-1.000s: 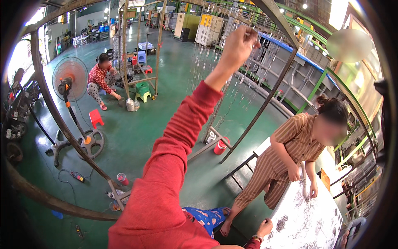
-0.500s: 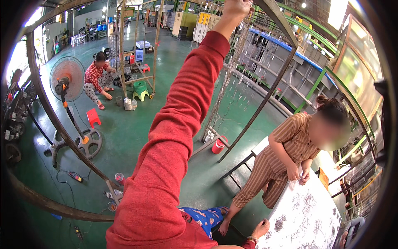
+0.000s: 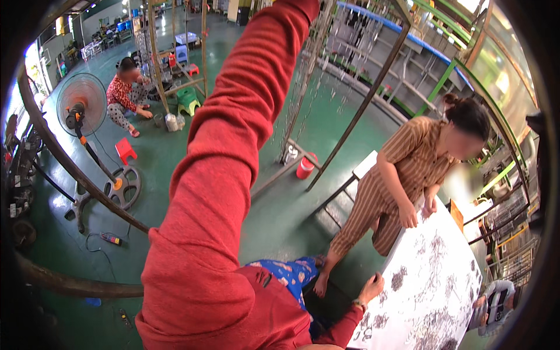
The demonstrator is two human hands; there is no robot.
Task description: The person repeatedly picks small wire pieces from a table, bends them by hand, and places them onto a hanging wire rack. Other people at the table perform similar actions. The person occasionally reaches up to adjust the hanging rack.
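Observation:
My left arm in its red sleeve [image 3: 227, 146] reaches up past the top edge; the hand itself is cut off. Beside that forearm hang thin metal strands [image 3: 300, 96] with small shiny pieces, inside a metal frame [image 3: 363, 108]. My right hand [image 3: 371, 289], with a band at the wrist, is low on the right by the edge of a white-topped table [image 3: 409, 252]. Its fingers are curled together, with a small dark spot at their tips that I cannot make out. Small dark pieces [image 3: 399, 279] lie in clusters across the table.
Across the table a person in brown stripes [image 3: 417, 157] holds both hands over its edge. Another person [image 3: 125, 96] squats at the far left near a standing fan [image 3: 81, 105]. A red stool [image 3: 125, 150], a red bucket [image 3: 305, 167] and a curved metal bar [image 3: 76, 282] surround me.
My left hand, earlier seen closed at the frame's top bar, has left the view upward. The view has shifted, showing more of the table. The striped person's hands have moved slightly apart.

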